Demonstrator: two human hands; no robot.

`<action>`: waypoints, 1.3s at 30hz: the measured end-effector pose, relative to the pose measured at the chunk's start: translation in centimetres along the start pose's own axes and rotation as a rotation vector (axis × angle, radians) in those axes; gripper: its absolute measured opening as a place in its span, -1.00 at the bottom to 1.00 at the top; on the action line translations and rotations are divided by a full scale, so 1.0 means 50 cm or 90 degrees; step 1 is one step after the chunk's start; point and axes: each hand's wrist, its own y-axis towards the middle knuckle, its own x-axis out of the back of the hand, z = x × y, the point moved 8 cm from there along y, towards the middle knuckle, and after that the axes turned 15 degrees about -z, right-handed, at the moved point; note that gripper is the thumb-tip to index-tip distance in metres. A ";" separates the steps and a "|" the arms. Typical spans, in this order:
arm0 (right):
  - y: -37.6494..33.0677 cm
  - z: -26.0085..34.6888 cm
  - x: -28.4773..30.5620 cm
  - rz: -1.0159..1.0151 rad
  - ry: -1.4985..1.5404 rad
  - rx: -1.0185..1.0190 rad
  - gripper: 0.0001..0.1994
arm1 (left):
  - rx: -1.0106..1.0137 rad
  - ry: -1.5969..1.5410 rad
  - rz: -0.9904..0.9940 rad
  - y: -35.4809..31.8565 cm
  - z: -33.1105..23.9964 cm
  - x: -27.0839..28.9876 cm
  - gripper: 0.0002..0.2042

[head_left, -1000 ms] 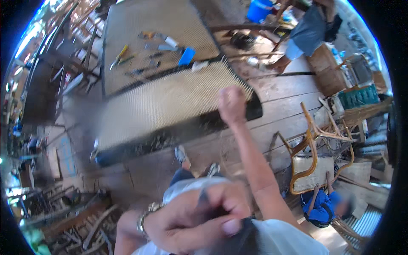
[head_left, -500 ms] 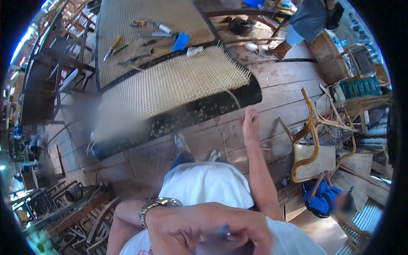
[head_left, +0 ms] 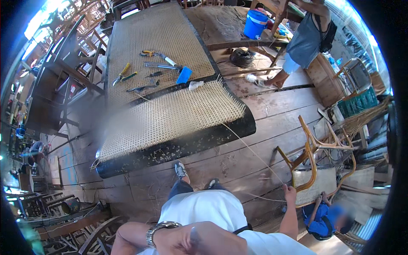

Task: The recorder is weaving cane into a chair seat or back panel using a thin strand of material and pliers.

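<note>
My right hand (head_left: 290,194) is out to the right, its fingers pinched on a thin cane strand (head_left: 251,150). That strand runs taut from the right part of the woven cane sheet's (head_left: 170,110) near side, and its loose tail trails left from my fingers. The sheet, with spiky strand ends along its right edge, lies over a long black-edged surface (head_left: 182,154). Close to my body at the lower edge is my left hand (head_left: 206,240), a metal watch on its wrist; its fingers are hidden. Yellow-handled pliers (head_left: 123,73), a flat blue piece (head_left: 184,75) and several other tools lie beyond the sheet.
A wooden chair frame (head_left: 313,168) lies tipped at right, beside a person in blue (head_left: 319,216). Another person (head_left: 307,38) stands at the far right near a blue bucket (head_left: 256,24). A green crate (head_left: 357,102) and dark furniture frames (head_left: 80,80) flank the floor.
My right hand has moved right and toward me, drawing the strand out into a long straight line. My left hand has dropped lower, its fingers now out of sight. The view has shifted slightly.
</note>
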 end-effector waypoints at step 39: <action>-0.116 0.720 -0.002 -0.018 0.532 0.218 -0.54 | 0.055 0.152 0.151 -0.032 0.116 -0.098 -0.70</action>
